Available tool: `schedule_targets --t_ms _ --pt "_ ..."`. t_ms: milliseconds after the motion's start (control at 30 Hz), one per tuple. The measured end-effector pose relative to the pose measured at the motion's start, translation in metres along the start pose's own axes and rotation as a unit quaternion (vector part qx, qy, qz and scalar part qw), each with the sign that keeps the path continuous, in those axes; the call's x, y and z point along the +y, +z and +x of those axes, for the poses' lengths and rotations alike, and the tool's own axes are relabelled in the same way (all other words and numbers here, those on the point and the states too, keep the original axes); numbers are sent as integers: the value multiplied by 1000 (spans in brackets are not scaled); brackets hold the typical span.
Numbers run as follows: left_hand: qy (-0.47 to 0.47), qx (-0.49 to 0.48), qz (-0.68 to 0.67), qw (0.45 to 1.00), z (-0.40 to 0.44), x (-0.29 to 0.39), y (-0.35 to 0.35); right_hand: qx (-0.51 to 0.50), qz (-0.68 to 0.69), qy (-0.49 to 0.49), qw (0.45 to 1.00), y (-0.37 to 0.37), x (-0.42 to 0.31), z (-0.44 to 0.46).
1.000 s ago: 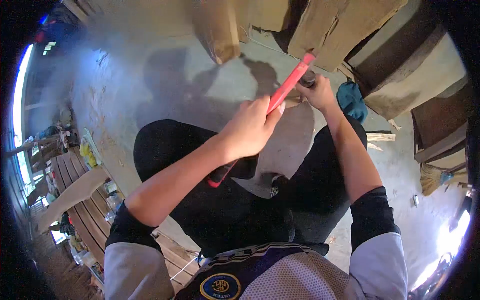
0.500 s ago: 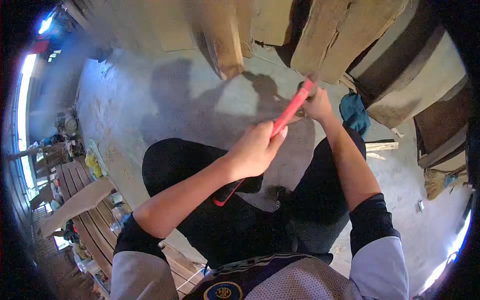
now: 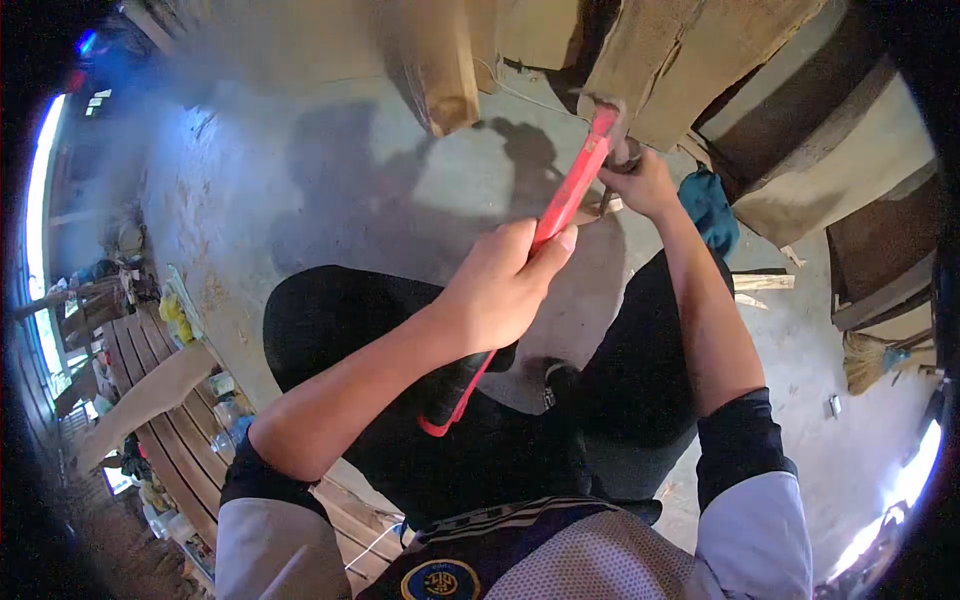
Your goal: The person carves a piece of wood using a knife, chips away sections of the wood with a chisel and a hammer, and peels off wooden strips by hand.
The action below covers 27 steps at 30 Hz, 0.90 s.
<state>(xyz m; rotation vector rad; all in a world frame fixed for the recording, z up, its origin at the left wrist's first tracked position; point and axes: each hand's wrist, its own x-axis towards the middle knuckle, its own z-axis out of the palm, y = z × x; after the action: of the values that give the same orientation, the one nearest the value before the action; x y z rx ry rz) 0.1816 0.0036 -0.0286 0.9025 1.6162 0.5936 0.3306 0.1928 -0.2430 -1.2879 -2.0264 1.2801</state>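
Note:
My left hand (image 3: 505, 285) is wrapped round the red handle of a hammer (image 3: 568, 195), whose black grip end hangs over my lap. The hammer's head, blurred, is raised in front of me beside my right hand. My right hand (image 3: 648, 185) is closed round what looks like a chisel (image 3: 626, 156) with a dark, rounded top. A narrow shaft shows below those fingers, close to a small light piece of wood (image 3: 603, 209). Whether the shaft touches the wood is hard to make out. Hammer head and chisel top overlap in the view; contact cannot be judged.
Large wooden slabs (image 3: 690, 60) and a wood block (image 3: 450, 105) stand ahead. A teal cloth (image 3: 708, 210) and wood offcuts (image 3: 765, 282) lie right of my knee. A straw broom (image 3: 865, 362) is at far right. A slatted wooden bench (image 3: 180, 440) holds clutter on the left.
My left hand has shifted slightly left, and the hammer's head appears higher in the view. My right hand keeps its grip, with the chisel top and shaft showing more clearly.

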Motion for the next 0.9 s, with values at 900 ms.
schedule_targets --t_ms 900 --pt "52 57 -35 996 -2 -5 -12 19 -54 -78 995 -49 -54 2"
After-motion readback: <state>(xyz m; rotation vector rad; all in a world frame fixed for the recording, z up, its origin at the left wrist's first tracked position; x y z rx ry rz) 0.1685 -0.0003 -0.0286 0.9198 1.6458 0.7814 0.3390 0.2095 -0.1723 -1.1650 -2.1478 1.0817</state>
